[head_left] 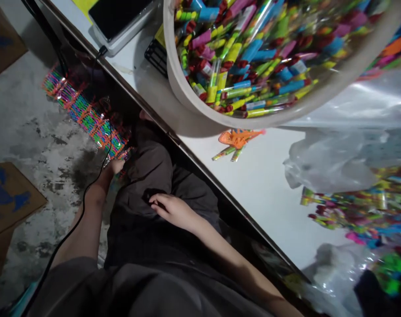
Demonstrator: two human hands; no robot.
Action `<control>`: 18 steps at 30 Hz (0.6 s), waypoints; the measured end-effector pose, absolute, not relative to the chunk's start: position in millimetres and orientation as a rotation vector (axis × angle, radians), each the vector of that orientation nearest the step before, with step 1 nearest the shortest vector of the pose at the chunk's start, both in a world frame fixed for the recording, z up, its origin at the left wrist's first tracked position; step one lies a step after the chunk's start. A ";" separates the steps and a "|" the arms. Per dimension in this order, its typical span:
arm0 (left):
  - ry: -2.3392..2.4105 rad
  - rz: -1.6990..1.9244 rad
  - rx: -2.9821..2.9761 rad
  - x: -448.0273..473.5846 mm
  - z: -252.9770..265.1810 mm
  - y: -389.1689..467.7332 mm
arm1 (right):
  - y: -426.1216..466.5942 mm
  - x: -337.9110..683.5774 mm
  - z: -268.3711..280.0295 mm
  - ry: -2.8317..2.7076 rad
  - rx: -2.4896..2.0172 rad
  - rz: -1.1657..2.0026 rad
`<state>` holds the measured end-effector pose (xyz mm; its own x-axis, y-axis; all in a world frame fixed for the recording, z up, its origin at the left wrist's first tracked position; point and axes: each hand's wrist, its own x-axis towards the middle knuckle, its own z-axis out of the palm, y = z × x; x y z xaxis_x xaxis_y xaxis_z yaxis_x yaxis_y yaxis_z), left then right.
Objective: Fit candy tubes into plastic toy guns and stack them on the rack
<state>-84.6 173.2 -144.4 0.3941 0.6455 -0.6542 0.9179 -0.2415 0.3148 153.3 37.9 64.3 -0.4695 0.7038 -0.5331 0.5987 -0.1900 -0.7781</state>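
Observation:
My left hand (117, 166) is closed at the near end of a long bundle of bright multicoloured pieces (86, 115) in clear, shiny wrapping with orange edging. The bundle hangs beside my left leg, and most of that hand's fingers are hidden. Over my lap, my right hand (170, 208) has its fingers curled in, thumb near the forefinger. A small dark object (154, 193) shows at those fingertips against the dark trousers; its kind is unclear.
A big round tub (205, 110) of small colourful tubes stands on the white table (253, 176). An orange fish-shaped toy (236, 138) lies beside it. Plastic bags (329, 163) and a pile of tubes (358, 202) sit rightward. A black cable (83, 202) runs past my left arm; cardboard boxes (13, 198) stand left.

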 end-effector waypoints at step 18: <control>1.350 -0.604 1.984 -93.3 -223.0 184.0 | 63.3 142.4 34.6 -1.956 -1.717 1.957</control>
<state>-93.3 184.0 -223.0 0.3622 0.6301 -0.6869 0.9320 -0.2541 0.2583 142.4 63.3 34.6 -0.4390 0.5624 -0.7007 0.7002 -0.2745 -0.6591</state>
